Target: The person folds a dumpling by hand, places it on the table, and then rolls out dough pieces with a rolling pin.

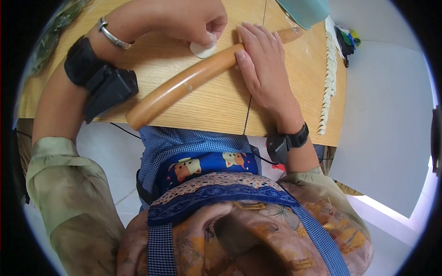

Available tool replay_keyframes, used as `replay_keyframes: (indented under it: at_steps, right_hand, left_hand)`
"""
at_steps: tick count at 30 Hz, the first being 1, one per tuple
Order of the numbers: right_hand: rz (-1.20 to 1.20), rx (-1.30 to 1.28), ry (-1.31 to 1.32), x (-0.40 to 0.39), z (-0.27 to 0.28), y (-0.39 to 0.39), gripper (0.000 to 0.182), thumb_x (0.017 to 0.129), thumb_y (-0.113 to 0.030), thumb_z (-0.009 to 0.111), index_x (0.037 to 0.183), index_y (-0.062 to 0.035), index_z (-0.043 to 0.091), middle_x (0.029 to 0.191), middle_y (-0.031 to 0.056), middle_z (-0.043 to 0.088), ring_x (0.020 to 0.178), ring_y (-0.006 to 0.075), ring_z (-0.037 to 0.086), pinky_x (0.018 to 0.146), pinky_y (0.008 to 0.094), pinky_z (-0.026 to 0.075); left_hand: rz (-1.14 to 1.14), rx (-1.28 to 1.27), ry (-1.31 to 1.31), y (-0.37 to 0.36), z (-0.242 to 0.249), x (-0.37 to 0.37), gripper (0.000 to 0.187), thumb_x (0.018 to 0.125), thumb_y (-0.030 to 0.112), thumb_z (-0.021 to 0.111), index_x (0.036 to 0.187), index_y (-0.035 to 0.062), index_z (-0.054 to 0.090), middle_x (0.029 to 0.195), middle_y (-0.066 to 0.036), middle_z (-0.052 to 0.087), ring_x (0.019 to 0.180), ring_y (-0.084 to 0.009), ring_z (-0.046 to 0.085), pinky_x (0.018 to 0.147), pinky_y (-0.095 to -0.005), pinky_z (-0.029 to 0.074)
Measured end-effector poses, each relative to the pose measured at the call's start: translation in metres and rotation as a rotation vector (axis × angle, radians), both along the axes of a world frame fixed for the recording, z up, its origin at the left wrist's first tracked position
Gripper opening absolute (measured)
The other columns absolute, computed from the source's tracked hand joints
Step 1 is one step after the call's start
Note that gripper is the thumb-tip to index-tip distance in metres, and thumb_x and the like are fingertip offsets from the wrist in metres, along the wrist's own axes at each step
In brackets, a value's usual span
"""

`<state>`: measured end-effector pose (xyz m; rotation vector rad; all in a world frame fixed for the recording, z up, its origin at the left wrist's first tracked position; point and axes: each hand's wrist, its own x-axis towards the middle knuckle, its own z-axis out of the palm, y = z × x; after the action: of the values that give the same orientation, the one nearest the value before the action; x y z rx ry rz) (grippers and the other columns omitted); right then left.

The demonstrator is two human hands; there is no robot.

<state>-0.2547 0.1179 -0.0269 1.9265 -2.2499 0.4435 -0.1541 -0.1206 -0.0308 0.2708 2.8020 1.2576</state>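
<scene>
My left hand [195, 20], its fingers curled, pinches the edge of a small round white dough disc [200, 50] on the wooden table. A long brown rolling pin [184, 83] lies diagonally just below the disc, its thick near end at the table's front edge. Over the far part of the pin rests my right hand [264, 66], fingers bent across it and thumb on the near side. The far tip of the pin shows beyond those fingers.
Along the right side of the wooden table [285, 122] runs a row of overlapping white dough pieces [327, 87]. A teal container [306, 11] stands at the top right. Dark items [344, 43] lie past the row. At the top left is a plastic bag with greens [49, 39].
</scene>
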Motion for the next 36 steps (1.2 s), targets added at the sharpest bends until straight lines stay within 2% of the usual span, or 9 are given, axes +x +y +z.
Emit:
replay_keyframes:
  at_steps: [2, 8, 17, 19, 22, 24, 28, 30, 36]
  right_hand:
    - [-0.016, 0.028, 0.006, 0.005, 0.002, 0.017, 0.052, 0.102, -0.032, 0.053, 0.144, -0.0020, 0.051, 0.148, 0.0201, 0.051, 0.143, 0.0407, 0.042, 0.122, 0.0555, 0.024]
    - [-0.051, 0.070, -0.001, 0.009, 0.004, 0.029, 0.058, 0.102, -0.037, 0.054, 0.147, -0.0005, 0.048, 0.153, 0.0212, 0.048, 0.146, 0.0406, 0.039, 0.124, 0.0552, 0.020]
    - [0.011, -0.081, 0.055, -0.004, -0.005, -0.021, 0.045, 0.102, -0.035, 0.053, 0.131, -0.0009, 0.060, 0.133, 0.0197, 0.062, 0.132, 0.0394, 0.052, 0.116, 0.0561, 0.033]
    - [0.026, -0.107, 0.053, -0.007, -0.006, -0.035, 0.043, 0.102, -0.034, 0.053, 0.128, -0.0013, 0.062, 0.128, 0.0192, 0.064, 0.129, 0.0393, 0.055, 0.113, 0.0562, 0.035]
    - [0.011, -0.094, 0.014, -0.005, -0.001, -0.052, 0.039, 0.102, -0.033, 0.052, 0.124, -0.0023, 0.063, 0.124, 0.0184, 0.066, 0.124, 0.0393, 0.056, 0.111, 0.0561, 0.037]
    - [0.041, -0.059, 0.006, -0.004, 0.003, -0.056, 0.039, 0.102, -0.021, 0.050, 0.129, 0.0053, 0.059, 0.132, 0.0283, 0.060, 0.129, 0.0447, 0.052, 0.111, 0.0497, 0.040]
    - [0.056, -0.058, 0.022, -0.006, 0.002, -0.051, 0.038, 0.102, -0.020, 0.050, 0.127, 0.0070, 0.059, 0.129, 0.0285, 0.061, 0.125, 0.0451, 0.054, 0.110, 0.0508, 0.040]
    - [0.030, -0.079, -0.045, -0.009, -0.006, -0.038, 0.041, 0.102, -0.032, 0.052, 0.129, -0.0032, 0.062, 0.130, 0.0182, 0.064, 0.129, 0.0387, 0.054, 0.114, 0.0558, 0.034]
    - [-0.038, 0.015, 0.009, 0.006, -0.002, 0.025, 0.055, 0.103, -0.037, 0.053, 0.146, -0.0028, 0.051, 0.148, 0.0192, 0.052, 0.143, 0.0400, 0.042, 0.123, 0.0559, 0.023]
  left_hand:
    - [-0.017, -0.017, 0.015, 0.001, 0.002, 0.001, 0.013, 0.085, 0.012, 0.066, 0.089, -0.0003, 0.064, 0.071, -0.003, 0.061, 0.063, -0.0127, 0.059, 0.058, -0.0268, 0.049]
    - [0.076, 0.350, -0.194, 0.008, 0.006, 0.005, 0.009, 0.087, 0.009, 0.065, 0.086, 0.0008, 0.062, 0.070, -0.004, 0.062, 0.056, -0.0110, 0.057, 0.051, -0.0256, 0.047]
    - [0.149, 0.264, -0.289, 0.006, 0.026, 0.007, 0.020, 0.089, 0.018, 0.068, 0.083, 0.0001, 0.064, 0.069, -0.005, 0.063, 0.055, -0.0116, 0.057, 0.050, -0.0257, 0.047]
    - [-0.013, 0.070, -0.240, 0.007, 0.049, 0.013, 0.031, 0.096, 0.017, 0.054, 0.088, -0.0094, 0.068, 0.071, -0.018, 0.068, 0.066, -0.0245, 0.064, 0.066, -0.0369, 0.051]
    - [0.030, -0.028, -0.225, 0.011, 0.046, 0.010, 0.028, 0.093, 0.018, 0.059, 0.089, -0.0086, 0.069, 0.073, -0.019, 0.069, 0.067, -0.0250, 0.064, 0.067, -0.0372, 0.051]
    - [0.007, -0.062, -0.185, 0.008, 0.045, 0.012, 0.026, 0.091, 0.017, 0.062, 0.089, -0.0075, 0.069, 0.074, -0.019, 0.069, 0.068, -0.0247, 0.064, 0.068, -0.0369, 0.051]
    - [-0.021, -0.039, -0.148, 0.007, 0.045, 0.014, 0.021, 0.086, 0.015, 0.066, 0.089, -0.0053, 0.069, 0.076, -0.018, 0.070, 0.070, -0.0238, 0.063, 0.069, -0.0362, 0.051]
    - [-0.018, -0.017, -0.172, 0.009, 0.047, 0.012, 0.020, 0.086, 0.015, 0.067, 0.089, -0.0049, 0.069, 0.077, -0.017, 0.070, 0.070, -0.0233, 0.063, 0.069, -0.0358, 0.051]
    - [-0.005, -0.019, -0.185, 0.004, 0.043, 0.009, 0.019, 0.086, 0.014, 0.067, 0.094, -0.0031, 0.070, 0.082, -0.013, 0.072, 0.074, -0.0201, 0.063, 0.069, -0.0334, 0.051]
